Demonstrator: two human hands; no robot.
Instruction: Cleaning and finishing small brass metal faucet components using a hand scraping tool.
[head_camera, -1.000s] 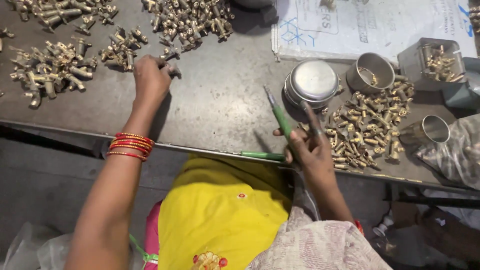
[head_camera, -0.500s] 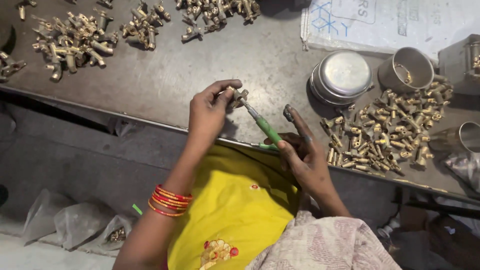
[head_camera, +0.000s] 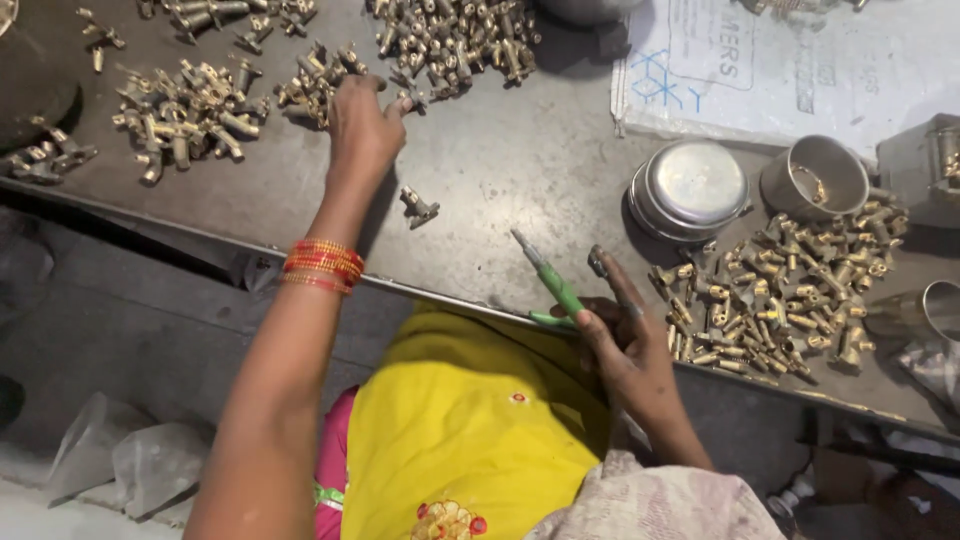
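My left hand (head_camera: 362, 130) is stretched out toward the far side of the metal workbench (head_camera: 500, 180), palm down, fingers loosely spread and not closed on anything; the fingertips rest among the small brass fittings (head_camera: 320, 80) of a heap near the far edge, touching one or two of them. Whether any piece is pinched under the fingers I cannot tell. Red and gold bangles (head_camera: 322, 265) sit on that wrist. A single brass fitting (head_camera: 418, 206) lies alone on the bench, just beside that forearm, apart from the heaps. My right hand (head_camera: 625, 335) is at the near edge, clamped around a green-handled tool (head_camera: 550, 282) whose metal tip points toward the far left; the forefinger is stretched out straight beside it. Right of that hand, near the near edge, lies a big pile of brass parts (head_camera: 780, 300), with a round steel lid (head_camera: 690, 188) and a steel cup (head_camera: 815, 178) just beyond it.
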